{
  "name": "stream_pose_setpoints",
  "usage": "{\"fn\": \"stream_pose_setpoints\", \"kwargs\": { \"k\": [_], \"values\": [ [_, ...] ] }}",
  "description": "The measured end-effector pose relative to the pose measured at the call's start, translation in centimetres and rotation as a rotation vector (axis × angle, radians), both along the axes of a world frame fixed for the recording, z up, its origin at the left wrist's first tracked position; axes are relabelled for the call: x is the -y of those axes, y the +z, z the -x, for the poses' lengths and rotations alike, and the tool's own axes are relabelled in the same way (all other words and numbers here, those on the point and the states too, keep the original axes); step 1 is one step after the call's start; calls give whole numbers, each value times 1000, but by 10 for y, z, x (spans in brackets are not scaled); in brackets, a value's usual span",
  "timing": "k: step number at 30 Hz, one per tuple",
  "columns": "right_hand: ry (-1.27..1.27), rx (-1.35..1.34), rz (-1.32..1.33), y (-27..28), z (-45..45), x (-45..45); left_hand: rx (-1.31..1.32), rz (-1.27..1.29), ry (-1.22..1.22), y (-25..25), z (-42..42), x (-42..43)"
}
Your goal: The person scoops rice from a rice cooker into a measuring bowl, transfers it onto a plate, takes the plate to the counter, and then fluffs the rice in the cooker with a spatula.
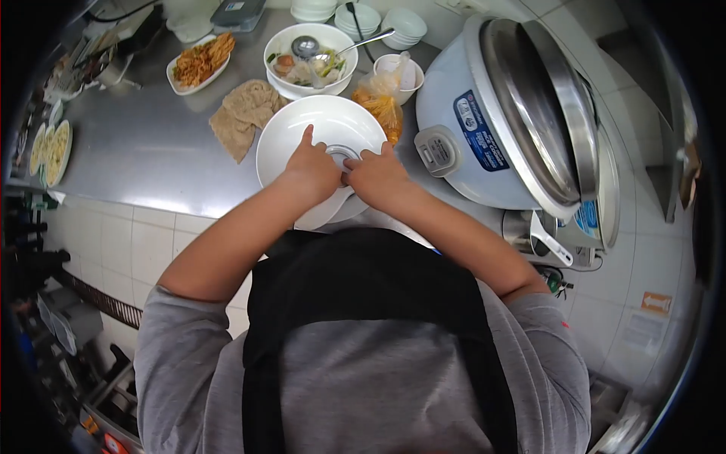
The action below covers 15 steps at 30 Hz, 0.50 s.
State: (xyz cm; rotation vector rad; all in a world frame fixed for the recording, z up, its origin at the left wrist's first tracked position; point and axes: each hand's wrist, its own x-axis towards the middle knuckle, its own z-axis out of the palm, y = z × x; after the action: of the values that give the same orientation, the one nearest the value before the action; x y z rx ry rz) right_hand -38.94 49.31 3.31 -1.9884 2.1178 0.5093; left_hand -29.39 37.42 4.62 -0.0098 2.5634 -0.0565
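A large white bowl (283,129) lies before me at the counter's front edge. Over it, my left hand (312,168) and my right hand (376,175) come close together. Their curled fingers meet at a small round, shiny grey piece (342,151), whose kind I cannot make out. My left index finger points outward, away from the piece. Part of another white dish (324,212) shows beneath my wrists. Just left of the bowl sits a crumpled brown cloth (246,113). To the right, a tied plastic bag of orange food (382,106) stands close to the rim.
Behind the bowl is a white bowl of soup (272,47) with a ladle and spoon. A dish of fried food (200,64) sits back left, near stacked white bowls (357,19). A large rice cooker (469,113) fills the right side. Plates of pale food (57,151) stand far left.
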Motion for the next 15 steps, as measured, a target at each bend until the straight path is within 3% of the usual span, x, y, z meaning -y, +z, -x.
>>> {"fn": "stream_pose_setpoints", "kwargs": {
  "k": [4, 6, 7, 8, 10, 13, 15],
  "values": [
    [115, -75, 60, 14, 8, -11, -338, -90, -39, 8, 0, 23],
    [81, -56, 119, 21, 6, -22, -688, -408, 125, 23, -6, 38],
    [58, -33, 182, 25, 4, -24, -845, -421, 205, 23, -14, 48],
    [83, -39, 199, 26, 3, -26, -860, -396, 220, 18, -23, 58],
    [-39, 59, 192, 15, -2, -34, -804, -525, 471, -10, -41, 69],
    [-20, 53, 276, -7, -8, -43, -923, -641, 172, -50, -53, 46],
    [2, 52, 278, -10, -4, -39, -833, -520, 78, -55, -47, 40]
  ]
}}
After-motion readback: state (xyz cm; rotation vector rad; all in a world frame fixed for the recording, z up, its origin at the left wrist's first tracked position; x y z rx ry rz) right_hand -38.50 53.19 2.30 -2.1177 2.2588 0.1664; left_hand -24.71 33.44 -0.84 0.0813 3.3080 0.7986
